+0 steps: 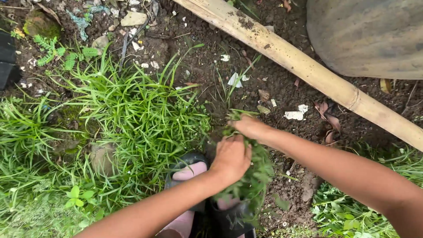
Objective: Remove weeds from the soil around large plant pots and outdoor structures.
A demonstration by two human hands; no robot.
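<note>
The left hand (pixel 231 159) clamps a bunch of pulled weeds (pixel 253 176) over the black sandal (pixel 207 211). At one o'clock, the right hand (pixel 252 128) pinches weed stems low; gripping near the soil should free roots. The bamboo pole (pixel 304 66) lies beyond.

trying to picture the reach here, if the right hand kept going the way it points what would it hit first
The right hand points up and left across the dirt, gripping a green weed bunch. Going straight on, it would probably first meet the bare soil, then the grass clump; depth is hard to judge.
</note>
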